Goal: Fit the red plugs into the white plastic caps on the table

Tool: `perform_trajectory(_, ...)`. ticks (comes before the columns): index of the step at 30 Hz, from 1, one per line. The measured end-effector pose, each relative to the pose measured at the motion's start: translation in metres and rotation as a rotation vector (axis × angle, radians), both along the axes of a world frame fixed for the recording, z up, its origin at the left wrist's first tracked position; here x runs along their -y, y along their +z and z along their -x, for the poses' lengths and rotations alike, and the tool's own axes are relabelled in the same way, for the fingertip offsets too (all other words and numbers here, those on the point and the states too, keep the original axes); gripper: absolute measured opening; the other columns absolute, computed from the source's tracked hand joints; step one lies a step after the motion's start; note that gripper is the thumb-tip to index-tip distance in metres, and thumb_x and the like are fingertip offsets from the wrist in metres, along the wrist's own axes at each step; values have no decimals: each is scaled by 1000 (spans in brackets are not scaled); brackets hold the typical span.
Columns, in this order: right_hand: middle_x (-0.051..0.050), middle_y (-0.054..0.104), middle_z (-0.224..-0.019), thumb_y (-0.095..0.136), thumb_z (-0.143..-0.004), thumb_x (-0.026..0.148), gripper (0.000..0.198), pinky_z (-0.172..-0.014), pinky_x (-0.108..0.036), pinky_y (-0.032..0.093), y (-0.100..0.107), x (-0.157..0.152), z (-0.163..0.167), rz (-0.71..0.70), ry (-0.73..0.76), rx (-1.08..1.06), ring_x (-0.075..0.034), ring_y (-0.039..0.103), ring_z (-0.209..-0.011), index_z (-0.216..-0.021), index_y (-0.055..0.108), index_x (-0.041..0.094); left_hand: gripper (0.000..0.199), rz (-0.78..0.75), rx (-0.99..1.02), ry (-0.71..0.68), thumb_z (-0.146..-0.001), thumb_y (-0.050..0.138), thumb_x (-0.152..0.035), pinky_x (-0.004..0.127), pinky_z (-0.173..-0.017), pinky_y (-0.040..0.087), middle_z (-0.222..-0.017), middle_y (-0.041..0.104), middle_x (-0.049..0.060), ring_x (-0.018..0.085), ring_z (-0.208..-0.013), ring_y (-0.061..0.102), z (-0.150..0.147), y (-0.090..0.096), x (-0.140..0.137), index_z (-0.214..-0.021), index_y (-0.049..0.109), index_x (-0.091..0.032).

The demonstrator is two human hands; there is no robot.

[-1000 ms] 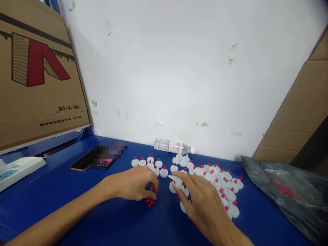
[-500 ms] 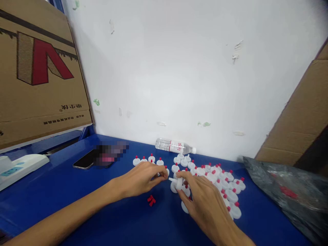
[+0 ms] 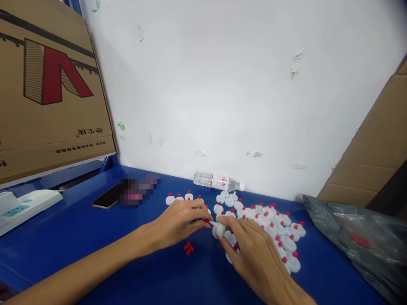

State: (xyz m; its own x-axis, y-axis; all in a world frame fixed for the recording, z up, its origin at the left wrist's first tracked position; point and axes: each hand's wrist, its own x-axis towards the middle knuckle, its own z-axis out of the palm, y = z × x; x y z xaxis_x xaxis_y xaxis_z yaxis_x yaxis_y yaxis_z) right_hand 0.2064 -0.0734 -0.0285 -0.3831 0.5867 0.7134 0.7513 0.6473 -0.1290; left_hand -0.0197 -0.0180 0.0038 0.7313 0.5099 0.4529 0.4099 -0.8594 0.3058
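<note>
My right hand (image 3: 254, 243) grips a white nozzle cap (image 3: 221, 229) between thumb and fingers, tilted so its spout points left. At the spout's tip, the thumb and fingers of my left hand (image 3: 182, 220) are pinched together. A bit of a small red cap (image 3: 207, 220) shows between them, mostly hidden. Below my left hand lie several loose red caps (image 3: 188, 248) in a little heap. Many white nozzle caps with red tips (image 3: 288, 243) crowd the table around and beyond my right hand. A few white nozzle caps without red tips (image 3: 229, 201) stand near the bottle.
A clear plastic bottle (image 3: 216, 181) lies on its side against the white wall. On the blue table (image 3: 127, 271), a phone (image 3: 106, 197) and a white power strip (image 3: 28, 205) are at left. A grey plastic bag (image 3: 359, 241) sits at right. Cardboard (image 3: 57, 118) stands at upper left.
My left fingertips have moved slightly right, up to the spout's tip. The white nozzle cap in my right hand has turned a little. The view has shifted slightly.
</note>
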Motion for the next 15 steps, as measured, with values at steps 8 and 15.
perform_trajectory(8, -2, 73, -99, 53, -97, 18, 19, -72, -35, 54, -1, 0, 2, 10, 36, 6, -21, 71, -82, -114, 54, 26, 19, -21, 12, -58, -101, 59, -25, 21, -70, 47, -101, 68, 6, 14, -82, 65, -1, -2, 2, -115, 69, -18)
perform_trajectory(15, -3, 71, -95, 55, -98, 22, 21, -73, -35, 55, 0, 4, 1, 43, 70, -32, -21, 70, -82, -119, 53, 25, 26, 49, -49, -38, -107, 45, -33, 23, -69, 43, -94, 66, 5, 14, -79, 59, -2, -6, 3, -106, 66, -17)
